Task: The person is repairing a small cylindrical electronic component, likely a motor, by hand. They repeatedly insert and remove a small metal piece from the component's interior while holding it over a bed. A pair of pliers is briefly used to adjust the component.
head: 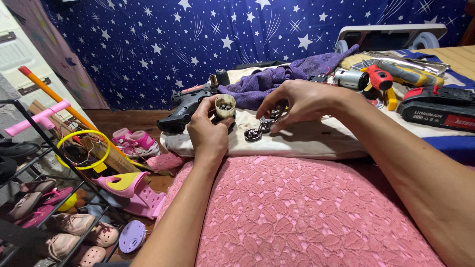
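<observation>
Here, everything sits on a pale cloth (307, 141) spread over the bed, beyond a pink lace cushion (297, 212). Behind it hangs a blue curtain (198, 39) scattered with white stars.

On the cloth's left lies a dark drill body (185, 106), its nose pointing toward a purple towel (277, 79). To the right are a silver motor (350, 79), a red and yellow tool (391, 76) and a black battery (438, 109) with a red panel. Down on the floor at the left stand a shoe rack (44, 217) and pink shoes (136, 141).

The left hand (208, 131) is closed round a small gear housing (225, 106), held upright just above the cloth, beside the drill body. It is a short cream-coloured cylinder, open at the top, with dark metal pieces showing inside its rim.

The right hand (302, 101) hovers over the cloth with its fingers curled downward, the tips pinched at small dark gears (267, 122). Whether it grips one, I cannot tell. Another round gear part (253, 134), dark with a shiny centre, lies on the cloth between the two hands.
</observation>
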